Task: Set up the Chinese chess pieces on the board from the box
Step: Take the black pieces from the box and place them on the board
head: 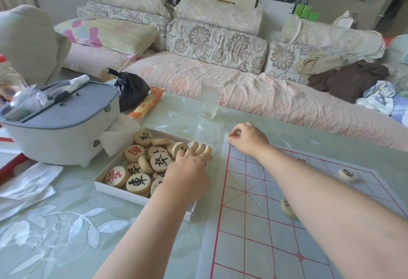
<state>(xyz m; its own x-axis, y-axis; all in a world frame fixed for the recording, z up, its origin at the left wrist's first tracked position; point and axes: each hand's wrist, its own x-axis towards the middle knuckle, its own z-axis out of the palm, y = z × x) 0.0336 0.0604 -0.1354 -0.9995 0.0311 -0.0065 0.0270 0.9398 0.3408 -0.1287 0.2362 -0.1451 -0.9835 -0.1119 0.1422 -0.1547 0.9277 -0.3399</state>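
Note:
A white shallow box (114,189) left of centre holds several round wooden chess pieces (138,182) with red or black characters. My left hand (187,166) reaches into the box, fingers curled down over the pieces; what it holds is hidden. To the right lies the grey board (254,223) with red grid lines. My right hand (249,138) pinches a red-lettered piece (233,135) at the board's far left corner. A black-lettered piece (348,174) sits on the board at right. Another piece (287,208) shows partly beside my right forearm.
A grey-lidded white appliance (59,124) stands left of the box, with a black bag (132,89) and an orange packet (146,104) behind. A clear glass (210,99) stands near the table's far edge. Crumpled plastic (26,187) lies at left. A sofa with cushions runs behind.

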